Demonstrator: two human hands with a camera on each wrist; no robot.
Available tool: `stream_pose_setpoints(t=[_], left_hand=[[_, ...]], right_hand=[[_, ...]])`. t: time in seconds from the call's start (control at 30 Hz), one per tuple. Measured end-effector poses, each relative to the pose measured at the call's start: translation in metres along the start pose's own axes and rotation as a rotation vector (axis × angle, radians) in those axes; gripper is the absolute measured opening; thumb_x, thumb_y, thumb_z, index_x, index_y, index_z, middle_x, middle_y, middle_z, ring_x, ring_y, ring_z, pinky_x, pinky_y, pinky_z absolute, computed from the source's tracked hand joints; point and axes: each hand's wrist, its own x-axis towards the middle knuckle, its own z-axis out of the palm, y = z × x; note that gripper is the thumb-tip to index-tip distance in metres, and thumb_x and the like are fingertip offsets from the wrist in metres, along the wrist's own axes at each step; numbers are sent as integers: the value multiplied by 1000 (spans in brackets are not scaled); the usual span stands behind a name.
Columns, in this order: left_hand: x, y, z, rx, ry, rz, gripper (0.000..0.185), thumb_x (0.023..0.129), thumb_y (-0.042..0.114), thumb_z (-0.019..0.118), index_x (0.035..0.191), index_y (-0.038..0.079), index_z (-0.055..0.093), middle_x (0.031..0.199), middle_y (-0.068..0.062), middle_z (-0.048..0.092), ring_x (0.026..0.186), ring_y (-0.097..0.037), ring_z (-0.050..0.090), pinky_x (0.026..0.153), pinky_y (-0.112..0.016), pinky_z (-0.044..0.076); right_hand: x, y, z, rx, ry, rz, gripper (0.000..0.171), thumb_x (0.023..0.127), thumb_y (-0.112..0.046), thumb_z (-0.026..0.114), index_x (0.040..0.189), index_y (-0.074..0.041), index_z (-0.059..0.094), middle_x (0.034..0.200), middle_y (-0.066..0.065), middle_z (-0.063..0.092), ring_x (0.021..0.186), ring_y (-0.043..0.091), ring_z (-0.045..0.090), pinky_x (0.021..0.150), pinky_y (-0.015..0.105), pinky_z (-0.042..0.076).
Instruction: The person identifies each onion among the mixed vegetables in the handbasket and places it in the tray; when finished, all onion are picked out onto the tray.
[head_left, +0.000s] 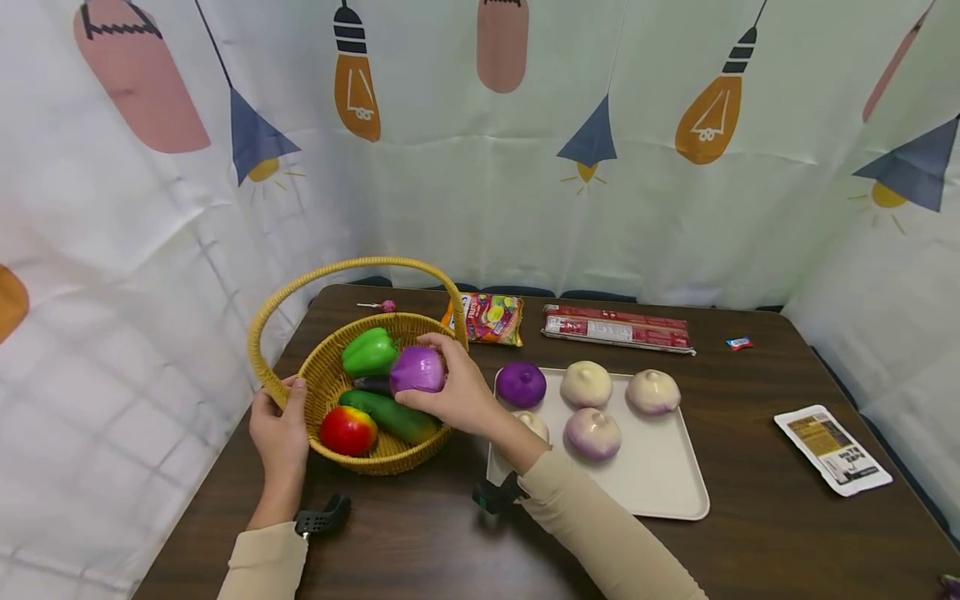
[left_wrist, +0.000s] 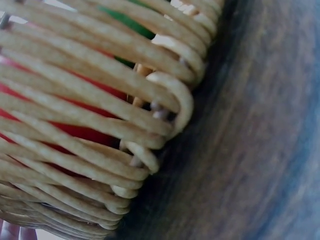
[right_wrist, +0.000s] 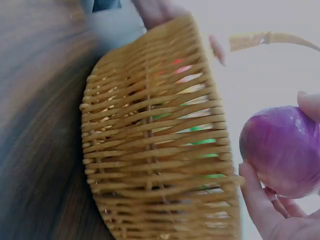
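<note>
**Purple onion held over the basket**

The worktop (head_left: 750,533) is dark wood and carries everything. On its left part stands the basket (head_left: 330,375), woven, with a tall handle. To the right of it lies a pale tray (head_left: 660,483) with five onions: one purple (head_left: 521,384), one purplish-white (head_left: 592,433) and three pale, one of them partly hidden behind the right wrist. Behind the tray lie a long red packet (head_left: 617,328) and a colourful snack bag (head_left: 486,318). A white packet (head_left: 831,448) lies well apart at the right.

Inside the basket are a green pepper (head_left: 369,352), a cucumber (head_left: 392,415) and a red-yellow fruit (head_left: 348,430).

The right hand (head_left: 459,398) holds the onion (head_left: 417,370), a purple one, over the basket's right half, near the rim and just above the cucumber. Its grip is closed around the onion, fingers on top and thumb below. In the right wrist view the fingers (right_wrist: 260,200) cup it from under.

The left hand (head_left: 279,425) holds the near left rim where the handle meets it, the thumb curled over the rim.

To do this step well, it seems best that the left hand holds the basket firm, so it does not slide. The right hand should probably come low into the free gap between pepper and cucumber, and open only when the onion rests. A drop from height could make it roll over the rim.
</note>
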Motion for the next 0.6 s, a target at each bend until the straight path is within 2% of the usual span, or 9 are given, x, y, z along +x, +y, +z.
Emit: stream_pose_setpoints(t=[0.1, 0.17, 0.4, 0.5, 0.6], left_hand=[[-1, 3, 1, -2, -6, -10, 28, 94, 27, 66, 114, 7, 62, 98, 11, 57, 92, -6, 54, 76, -17, 43], [-2, 5, 0, -6, -4, -9, 28, 94, 26, 66, 114, 7, 62, 97, 10, 57, 92, -6, 54, 75, -17, 42], [-1, 2, 0, -9, 4, -8, 34, 95, 27, 65, 118, 3, 60, 97, 11, 56, 92, -7, 52, 77, -20, 40], [-1, 0, 0, -13, -2, -4, 37, 95, 27, 64, 120, 1, 59, 98, 11, 56, 92, -6, 53, 77, -19, 40], [0, -1, 0, -12, -10, -2, 38, 95, 26, 64, 121, -1, 58, 99, 11, 57, 93, -6, 53, 78, -18, 41]], right_hand=[[-17, -2, -16, 28, 13, 1, 72, 75, -42, 83, 137, -41, 46, 127, 0, 45, 108, 21, 56, 84, 38, 52], [-28, -2, -26, 38, 25, 0, 71, 75, -39, 83, 136, -43, 47, 128, 0, 43, 111, 21, 54, 87, 42, 50], [-61, 19, -68, 85, 120, 26, 70, 74, -25, 86, 132, -25, 45, 129, 3, 50, 110, 24, 59, 89, 43, 51], [-75, 31, -86, 66, 143, 23, 72, 76, -22, 85, 136, -24, 45, 130, 8, 50, 111, 27, 58, 90, 46, 50], [-88, 43, -106, 24, 202, -21, 72, 78, -17, 83, 140, -22, 48, 136, 10, 47, 117, 29, 53, 91, 48, 48]])
